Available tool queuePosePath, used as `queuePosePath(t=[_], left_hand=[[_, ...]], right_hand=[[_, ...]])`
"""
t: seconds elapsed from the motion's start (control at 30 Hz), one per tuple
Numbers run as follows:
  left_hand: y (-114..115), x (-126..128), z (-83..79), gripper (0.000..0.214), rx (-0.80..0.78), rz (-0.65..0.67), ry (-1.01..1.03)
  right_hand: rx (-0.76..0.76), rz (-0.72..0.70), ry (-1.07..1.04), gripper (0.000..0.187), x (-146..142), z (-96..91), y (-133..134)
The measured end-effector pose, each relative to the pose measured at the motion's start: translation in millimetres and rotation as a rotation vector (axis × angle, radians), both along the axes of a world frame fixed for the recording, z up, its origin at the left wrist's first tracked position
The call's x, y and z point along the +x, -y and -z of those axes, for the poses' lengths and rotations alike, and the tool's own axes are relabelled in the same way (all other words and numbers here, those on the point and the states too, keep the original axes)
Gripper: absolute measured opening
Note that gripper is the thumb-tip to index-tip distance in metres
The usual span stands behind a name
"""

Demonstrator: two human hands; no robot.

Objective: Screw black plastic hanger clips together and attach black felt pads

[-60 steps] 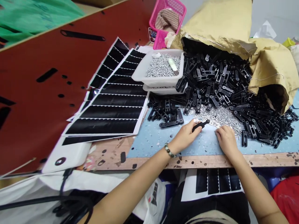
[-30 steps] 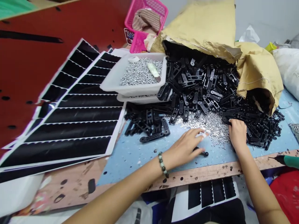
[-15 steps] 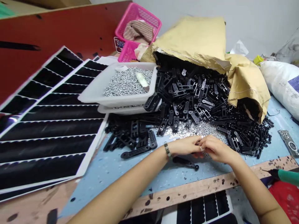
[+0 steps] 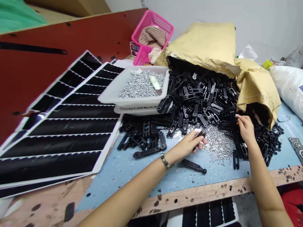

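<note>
My left hand (image 4: 189, 145), with a bead bracelet on the wrist, is closed round a small black plastic piece (image 4: 200, 136) just over the scatter of small silver screws and nuts (image 4: 217, 146). A finished black strip (image 4: 193, 166) lies on the blue mat just below that hand. My right hand (image 4: 245, 127) reaches into the big heap of black plastic strips (image 4: 208, 101) spilling from the tan paper sack (image 4: 208, 44). Its fingers curl down among the strips; what they grip is hidden.
A white tray of silver screws (image 4: 139, 85) sits on a second tray at the back left. Sheets of black scalloped stickers (image 4: 68, 132) fan out on the left over a red board (image 4: 47, 47). Pink baskets (image 4: 151, 28) stand behind. The table's wooden edge (image 4: 213, 189) runs along the front.
My hands were together at the screw pile half a second ago. Now the right hand has moved right into the black strips, and the left holds a small black piece.
</note>
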State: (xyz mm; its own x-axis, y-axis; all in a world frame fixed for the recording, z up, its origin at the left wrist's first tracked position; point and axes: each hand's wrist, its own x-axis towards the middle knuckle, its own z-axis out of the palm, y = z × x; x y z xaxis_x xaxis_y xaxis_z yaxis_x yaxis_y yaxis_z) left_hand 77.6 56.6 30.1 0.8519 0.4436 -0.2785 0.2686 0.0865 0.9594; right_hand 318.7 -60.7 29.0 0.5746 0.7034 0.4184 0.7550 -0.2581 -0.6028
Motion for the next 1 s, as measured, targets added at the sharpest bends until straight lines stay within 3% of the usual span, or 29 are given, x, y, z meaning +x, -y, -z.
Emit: queuePosePath(t=[0.07, 0.17, 0.27, 0.47, 0.57, 0.63, 0.7, 0.8, 1.0], left_hand=[[2, 1, 0.8, 0.021, 0.189, 0.020, -0.019], [8, 0, -0.6, 0.019, 0.462, 0.062, 0.011], [12, -5, -5.0, 0.022, 0.643, 0.061, 0.038], [13, -18, -17.7, 0.026, 0.917, 0.104, -0.010], [11, -22, -19.8, 0.029, 0.933, 0.136, -0.053], [8, -27, -17.7, 0.029, 0.906, 0.145, -0.101], [3, -31, -13.0, 0.028, 0.869, 0.117, -0.154], [-2, -31, -3.2, 0.025, 0.798, 0.100, -0.206], [-2, -14, 12.7, 0.023, 0.687, 0.234, -0.217]], right_hand=[[0.100, -0.217, -0.137, 0.020, -36, -4.4, 10], [0.117, -0.441, -0.226, 0.011, -81, -8.4, 13], [0.128, -0.526, -0.201, 0.011, -103, -9.6, 8], [0.188, -0.567, -0.196, 0.009, -110, -6.7, 7], [0.177, -0.498, -0.220, 0.008, -115, 2.6, 10], [0.123, -0.415, -0.213, 0.020, -118, 13.1, 12], [0.001, -0.327, -0.106, 0.025, -121, 25.5, 14], [-0.218, -0.236, 0.159, 0.012, -127, 42.1, 15], [-0.342, -0.249, 0.289, 0.012, -138, 51.4, 24]])
